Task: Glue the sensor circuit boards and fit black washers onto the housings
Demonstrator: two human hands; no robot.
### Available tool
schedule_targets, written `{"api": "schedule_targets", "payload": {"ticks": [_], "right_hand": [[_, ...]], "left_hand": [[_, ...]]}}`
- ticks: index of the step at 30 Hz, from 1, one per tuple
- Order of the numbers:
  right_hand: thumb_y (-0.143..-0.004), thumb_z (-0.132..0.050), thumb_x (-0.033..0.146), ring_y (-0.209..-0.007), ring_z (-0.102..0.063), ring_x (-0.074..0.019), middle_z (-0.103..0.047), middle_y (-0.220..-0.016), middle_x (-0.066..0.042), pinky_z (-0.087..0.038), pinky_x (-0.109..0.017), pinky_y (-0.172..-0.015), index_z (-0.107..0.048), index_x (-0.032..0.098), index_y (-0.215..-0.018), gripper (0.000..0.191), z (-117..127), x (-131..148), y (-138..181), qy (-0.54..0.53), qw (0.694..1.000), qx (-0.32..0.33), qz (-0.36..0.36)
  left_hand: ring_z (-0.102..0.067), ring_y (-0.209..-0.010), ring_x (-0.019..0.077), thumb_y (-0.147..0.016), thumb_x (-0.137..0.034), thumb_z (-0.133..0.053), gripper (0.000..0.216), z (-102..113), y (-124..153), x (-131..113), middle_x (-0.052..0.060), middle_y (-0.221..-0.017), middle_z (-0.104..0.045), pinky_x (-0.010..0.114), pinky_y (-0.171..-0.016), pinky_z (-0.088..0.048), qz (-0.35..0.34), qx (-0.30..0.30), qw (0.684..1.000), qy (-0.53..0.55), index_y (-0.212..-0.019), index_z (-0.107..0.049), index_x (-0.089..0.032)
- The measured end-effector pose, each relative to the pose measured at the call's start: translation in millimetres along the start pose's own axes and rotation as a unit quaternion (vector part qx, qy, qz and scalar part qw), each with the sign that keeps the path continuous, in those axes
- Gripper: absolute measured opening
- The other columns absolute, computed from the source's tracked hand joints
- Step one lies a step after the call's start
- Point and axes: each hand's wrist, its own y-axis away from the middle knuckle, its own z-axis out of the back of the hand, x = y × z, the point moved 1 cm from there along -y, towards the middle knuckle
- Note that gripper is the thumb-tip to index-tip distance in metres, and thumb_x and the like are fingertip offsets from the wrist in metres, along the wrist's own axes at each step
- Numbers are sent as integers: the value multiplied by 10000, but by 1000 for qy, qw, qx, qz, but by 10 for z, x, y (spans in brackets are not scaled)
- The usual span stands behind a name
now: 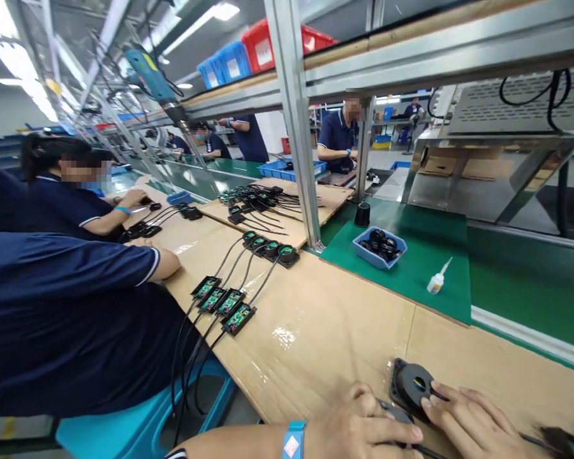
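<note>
At the lower right, a black round housing (pixel 412 384) with a square flange lies on the cardboard-covered bench. Coloured wires show through the hole in its middle. My right hand (pixel 473 417) pinches a black cable (pixel 441 395) where it meets the housing's edge, with the fingertips touching the housing. My left hand (pixel 358 424), slightly blurred and below a blue wristband (pixel 294 438), curls over a dark grey rounded part (pixel 398 414) beside the housing. The fingers cover most of that part. Another dark part (pixel 567 441) lies at the right edge, partly cut off.
Several open boxes with green circuit boards (pixel 238 317) are cabled to round housings (pixel 287 255). On a green mat (pixel 337 252) stand a blue bin (pixel 380 262) of black rings, a dropper bottle (pixel 436 282) and a black cup (pixel 362 215). A co-worker (pixel 71 319) sits at left; a metal post (pixel 296 127) rises behind.
</note>
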Motion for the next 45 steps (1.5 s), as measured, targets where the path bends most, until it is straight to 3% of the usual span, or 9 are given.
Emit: {"api": "schedule_targets", "payload": {"ticks": [2,4,7,10,19,28,32,35,45], "right_hand": [[-834,-720,429,-962,-738,-225,-780,-993,-50,-519,-368,-882,-708,204,-1092,343,129,104,-114,-37,995,23,-86],[-830,-687,400,-1028,-731,-247,-777,-996,-49,-474,-430,-993,-678,193,-1077,322,247,198,-234,-73,980,39,-181],[-854,-622,479,-1111,-706,-267,-780,-1023,-58,-416,-477,-1067,-655,175,-1136,416,282,256,-314,-95,970,87,-206],[-868,-580,555,-1095,-683,-252,-779,-1012,-41,-352,-475,-1130,-664,173,-1156,486,250,250,-251,-75,967,88,-228],[-933,-524,558,-964,-602,-234,-755,-1103,-103,-437,-412,-862,-684,106,-1195,546,281,309,-235,-33,971,125,-201],[-1005,-494,465,-950,-599,-194,-733,-1194,-114,-459,-359,-860,-702,82,-1252,501,391,395,-294,29,966,191,-173],[-1025,-498,445,-855,-560,-167,-719,-958,-33,-466,-342,-805,-709,113,-1269,463,438,383,-319,48,962,226,-147],[-995,-579,411,-755,-512,-163,-629,-783,-7,-446,-364,-754,-679,41,-1295,487,416,396,-308,49,964,210,-155],[-988,-637,337,-773,-524,-176,-602,-777,-25,-410,-381,-761,-674,6,-1283,446,383,394,-299,48,968,196,-149]], "left_hand": [[-634,-904,101,-952,-457,-696,199,81,-49,-31,-78,-1478,-626,306,-812,-486,23,-24,998,49,-1121,-765,-378],[-633,-891,119,-926,-359,-731,159,148,-103,-64,-31,-1350,-720,326,-845,-480,57,-69,990,105,-1074,-766,-313],[-642,-927,147,-926,-214,-727,164,187,-165,-54,9,-1208,-783,353,-947,-474,91,-120,971,188,-1088,-741,-231],[-651,-950,155,-937,-163,-705,213,156,-176,-3,33,-1181,-792,364,-994,-465,94,-104,961,236,-1143,-726,-216],[-648,-976,149,-970,-179,-667,221,105,-95,-9,33,-1210,-784,379,-1142,-398,104,-84,954,269,-1171,-745,-227],[-638,-995,159,-968,-176,-677,207,119,-97,11,42,-1166,-797,380,-1152,-390,114,-69,948,288,-1157,-757,-202],[-631,-974,154,-955,-158,-695,206,130,-116,8,33,-1143,-802,372,-1141,-398,119,-63,949,285,-1143,-761,-209],[-627,-977,153,-961,-156,-689,195,138,-128,7,36,-1139,-802,364,-1138,-395,114,-60,950,285,-1132,-766,-210],[-617,-957,158,-959,-119,-683,163,164,-170,36,60,-1112,-807,370,-1116,-399,109,-46,951,285,-1066,-780,-195]]}}
